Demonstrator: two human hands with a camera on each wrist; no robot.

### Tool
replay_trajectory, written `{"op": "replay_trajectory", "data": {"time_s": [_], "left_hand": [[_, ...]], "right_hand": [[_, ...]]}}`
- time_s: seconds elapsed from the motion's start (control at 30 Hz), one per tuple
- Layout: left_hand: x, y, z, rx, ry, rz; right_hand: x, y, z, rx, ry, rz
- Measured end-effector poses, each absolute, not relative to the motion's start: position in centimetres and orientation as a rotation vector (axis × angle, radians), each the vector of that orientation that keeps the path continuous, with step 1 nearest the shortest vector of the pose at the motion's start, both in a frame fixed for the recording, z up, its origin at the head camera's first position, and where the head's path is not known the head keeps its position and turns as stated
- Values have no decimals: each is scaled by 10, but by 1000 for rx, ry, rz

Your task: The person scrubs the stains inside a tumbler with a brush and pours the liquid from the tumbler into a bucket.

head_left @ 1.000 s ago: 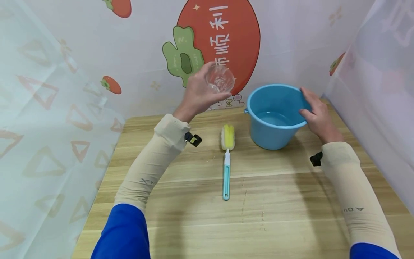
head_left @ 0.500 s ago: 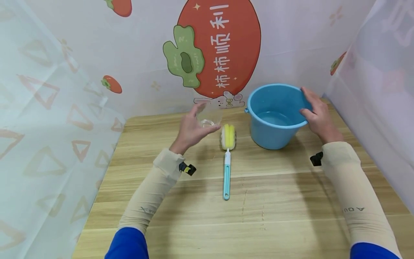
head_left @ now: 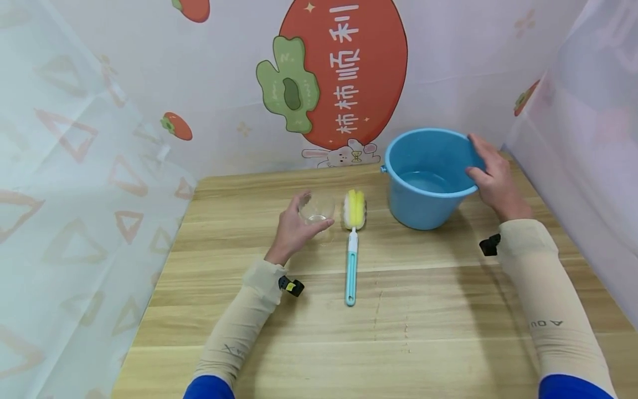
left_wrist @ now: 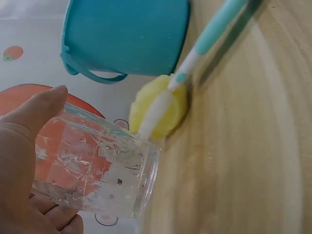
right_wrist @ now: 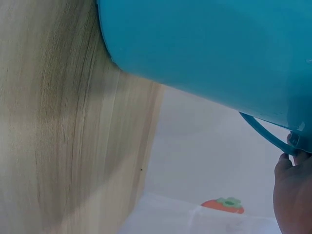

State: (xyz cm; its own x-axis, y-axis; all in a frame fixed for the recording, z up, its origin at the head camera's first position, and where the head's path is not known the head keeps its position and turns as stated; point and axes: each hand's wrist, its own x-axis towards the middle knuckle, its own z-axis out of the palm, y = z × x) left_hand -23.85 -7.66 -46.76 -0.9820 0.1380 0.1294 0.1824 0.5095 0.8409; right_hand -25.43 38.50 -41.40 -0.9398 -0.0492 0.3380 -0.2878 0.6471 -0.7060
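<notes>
My left hand (head_left: 293, 230) grips a clear glass cup (left_wrist: 92, 161) near its rim, thumb on one side and fingers on the other. The cup's thick base is close over the wooden table, just left of a sponge brush (head_left: 354, 221). That brush has a yellow and white head and a white and teal handle, and lies lengthwise on the table. On the right, my right hand (head_left: 495, 180) holds the rim of a blue bucket (head_left: 418, 210), fingers outside and thumb over the inner side. The bucket stands upright, and its handle (right_wrist: 265, 132) hangs down at the side.
The wooden table (head_left: 319, 343) has small wet drops right of the brush handle. A white printed curtain (head_left: 224, 83) with persimmon drawings stands behind the table, and pale sheets close in the left and right sides.
My left hand has come down from in front of the back curtain with the glass cup, toward the tabletop beside the brush. The right hand stays on the bucket's rim.
</notes>
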Motion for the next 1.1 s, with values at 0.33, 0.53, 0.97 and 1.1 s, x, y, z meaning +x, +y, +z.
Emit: {"op": "replay_trajectory", "data": {"time_s": [0.33, 0.53, 0.97, 1.1], "left_hand": [[-233, -70, -491, -261, -2660, -1581], [-228, -69, -497, -245, -2689, -1571], [-231, -62, -495, -314, -2841, -1369], [-226, -68, -487, -335, -2920, -1145]], "right_hand": [[-257, 395, -416, 257, -2575, 1172], [-256, 397, -417, 256, -2587, 1180], [-250, 419, -407, 284, -2675, 1023], [-246, 420, -398, 302, -2801, 887]]}}
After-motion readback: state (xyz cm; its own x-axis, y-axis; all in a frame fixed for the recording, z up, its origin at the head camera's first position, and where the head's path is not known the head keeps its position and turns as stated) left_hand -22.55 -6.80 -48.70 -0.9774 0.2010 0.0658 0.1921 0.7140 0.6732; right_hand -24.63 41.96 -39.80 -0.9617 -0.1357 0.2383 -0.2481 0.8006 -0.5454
